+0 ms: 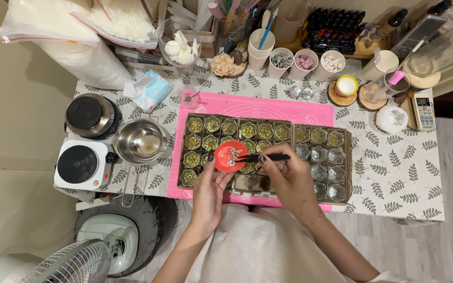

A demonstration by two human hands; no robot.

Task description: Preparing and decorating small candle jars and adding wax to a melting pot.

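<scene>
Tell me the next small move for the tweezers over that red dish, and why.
Probably lift one small metal piece from the red dish: the right hand holds the black tweezers with tips already in it, while the left hand steadies it above the cup trays.

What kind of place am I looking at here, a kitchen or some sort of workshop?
Most likely a home craft table for candle making: trays of small flower-shaped glass cups, a steel pouring pot beside an electric hot plate, and bags of white flakes behind.
</scene>
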